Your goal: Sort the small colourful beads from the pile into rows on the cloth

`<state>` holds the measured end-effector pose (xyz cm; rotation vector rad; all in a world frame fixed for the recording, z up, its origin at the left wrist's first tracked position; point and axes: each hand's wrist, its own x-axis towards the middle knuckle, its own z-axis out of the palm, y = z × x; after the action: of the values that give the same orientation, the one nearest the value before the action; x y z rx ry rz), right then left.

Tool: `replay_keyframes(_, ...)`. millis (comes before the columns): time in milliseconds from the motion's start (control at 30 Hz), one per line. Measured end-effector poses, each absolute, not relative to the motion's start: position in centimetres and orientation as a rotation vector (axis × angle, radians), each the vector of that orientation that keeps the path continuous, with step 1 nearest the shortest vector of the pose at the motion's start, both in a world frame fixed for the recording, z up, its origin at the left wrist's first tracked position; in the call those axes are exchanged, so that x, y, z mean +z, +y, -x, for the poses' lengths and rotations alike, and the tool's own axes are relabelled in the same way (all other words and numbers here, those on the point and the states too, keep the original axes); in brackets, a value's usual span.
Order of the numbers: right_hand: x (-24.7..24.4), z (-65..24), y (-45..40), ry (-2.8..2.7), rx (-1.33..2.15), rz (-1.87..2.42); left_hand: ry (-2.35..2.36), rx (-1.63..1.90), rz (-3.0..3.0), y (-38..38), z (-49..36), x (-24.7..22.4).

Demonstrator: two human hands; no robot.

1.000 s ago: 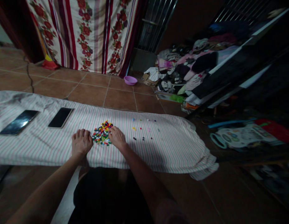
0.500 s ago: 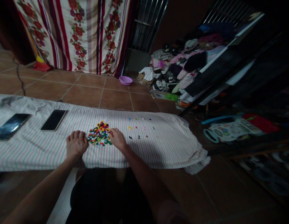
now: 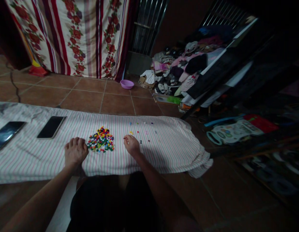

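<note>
A pile of small multicoloured plastic pieces [image 3: 101,140] lies on a striped cloth [image 3: 110,164]. My left hand [image 3: 76,150] rests on the cloth at the pile's left edge, palm down with fingers forward, holding nothing visible. To the right of the pile, just above the cloth, is my right hand [image 3: 132,145]. Its thumb and fingertips are pinched together; what they hold is too small to make out. Beyond and beside it, little groups sorted by colour are spaced in rows, among them yellow pieces [image 3: 131,132], a red piece [image 3: 138,131] and dark grey pieces [image 3: 140,141].
Two phones lie on the cloth at left, a black one [image 3: 51,127] and a shinier one [image 3: 8,135]. On the tiled floor beyond stand a purple basin [image 3: 127,84] and a heap of clothes [image 3: 180,69]. A floral curtain [image 3: 89,38] hangs behind.
My right hand has moved from the pile's right edge rightward, toward the small groups, fingers still pinched. My left hand stays beside the pile. The whole view has shifted slightly.
</note>
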<state>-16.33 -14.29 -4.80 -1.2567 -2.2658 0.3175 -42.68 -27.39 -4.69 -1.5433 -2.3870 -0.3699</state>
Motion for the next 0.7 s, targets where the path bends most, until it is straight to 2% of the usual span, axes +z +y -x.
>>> replay_keyframes(700, -7.5, 6.2, -13.8, -1.927, 0.166, 1.412, -2.387, -0.341, 1.530, -27.4, 42.2, -4.2)
